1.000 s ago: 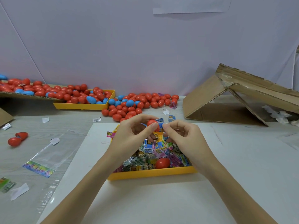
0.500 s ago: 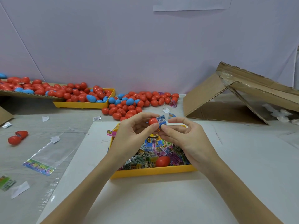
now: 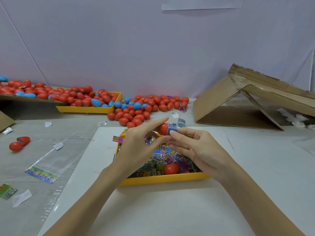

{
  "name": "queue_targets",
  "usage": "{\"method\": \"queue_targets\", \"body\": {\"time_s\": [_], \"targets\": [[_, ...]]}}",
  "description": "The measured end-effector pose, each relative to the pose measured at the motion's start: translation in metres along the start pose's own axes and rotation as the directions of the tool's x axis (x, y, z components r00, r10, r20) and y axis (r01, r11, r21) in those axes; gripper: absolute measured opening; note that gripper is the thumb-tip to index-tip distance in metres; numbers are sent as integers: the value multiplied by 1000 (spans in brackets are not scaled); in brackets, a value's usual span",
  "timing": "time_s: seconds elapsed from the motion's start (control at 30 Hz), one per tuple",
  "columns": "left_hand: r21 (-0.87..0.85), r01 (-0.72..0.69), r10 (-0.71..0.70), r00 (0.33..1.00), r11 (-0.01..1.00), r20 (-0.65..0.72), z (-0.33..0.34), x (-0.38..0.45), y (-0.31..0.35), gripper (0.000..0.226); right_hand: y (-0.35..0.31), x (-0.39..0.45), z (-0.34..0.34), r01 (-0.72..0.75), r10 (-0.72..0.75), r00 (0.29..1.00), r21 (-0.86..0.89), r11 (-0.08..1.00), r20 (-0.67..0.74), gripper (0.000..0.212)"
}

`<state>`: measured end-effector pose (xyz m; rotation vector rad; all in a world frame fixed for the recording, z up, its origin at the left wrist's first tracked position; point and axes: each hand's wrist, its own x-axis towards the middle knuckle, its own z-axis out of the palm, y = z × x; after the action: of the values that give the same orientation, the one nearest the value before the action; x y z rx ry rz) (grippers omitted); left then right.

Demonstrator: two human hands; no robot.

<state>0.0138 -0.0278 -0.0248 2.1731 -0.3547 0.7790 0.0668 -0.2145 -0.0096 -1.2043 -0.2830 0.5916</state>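
While both hands met above the yellow tray, the left hand pinched the red egg between thumb and forefinger. The right hand nipped the blue printed label at the egg's end, so neither hand was free. The egg hung in the air just over the tray's far edge, touching nothing but fingers and label.

It looked like a hollow plastic shell: light, stiff, smooth and probably slippery. It was best held across its middle, where the curve is widest, and gently, lest it pop open. The label seemed thin and limp, easily creased. Whether it was already wrapped right round the egg could not be made out behind the fingers.

Beneath lay a white sheet on a grey bench. Loose red and blue eggs were heaped toward a pale wall, with a second tray of them at the left and an opened cardboard box on the right.
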Motion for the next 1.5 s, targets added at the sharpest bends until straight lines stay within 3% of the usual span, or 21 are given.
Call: {"method": "queue_targets", "body": {"time_s": [0.13, 0.37, 0.47, 0.57, 0.7, 0.83, 1.07, 1.27, 1.37, 1.5], "targets": [[51, -57, 56, 998, 997, 34, -2, 2, -1, 55, -4, -2, 1, -81, 78, 995, 47, 996, 62, 34], [226, -185, 145, 973, 957, 180, -4, 1, -2, 56, -2, -2, -1, -68, 69, 998, -34, 997, 8, 26], [279, -309, 231, 931, 909, 282, -5, 2, -4, 56, -2, -1, 0, -113, 112, 993, -1, 994, 32, 32], [289, -347, 254, 915, 892, 313, -6, 3, -6, 58, -1, 0, 0, -160, 157, 987, 81, 984, 46, 29], [208, -213, 149, 946, 955, 287, -3, 3, -6, 60, -4, 1, 0, -201, 193, 979, 215, 956, 58, 28], [5, -54, 52, 968, 999, 245, -1, 2, -3, 54, -5, 1, 0, -230, 214, 973, 278, 933, 86, 22], [-272, 121, -62, 974, 955, 216, 3, 2, -1, 46, -2, 1, 4, -310, 281, 951, 355, 882, 132, 20], [-291, 144, -71, 966, 946, 248, 0, 3, -3, 44, 0, 1, 7, -298, 268, 954, 362, 883, 130, 34], [-269, 128, -64, 970, 954, 232, -2, 3, -4, 45, 2, 1, 9, -277, 241, 960, 342, 898, 146, 27], [-230, 138, -85, 971, 963, 223, -3, 2, -4, 43, 6, 2, 11, -202, 176, 977, 266, 942, 119, 34]]}}
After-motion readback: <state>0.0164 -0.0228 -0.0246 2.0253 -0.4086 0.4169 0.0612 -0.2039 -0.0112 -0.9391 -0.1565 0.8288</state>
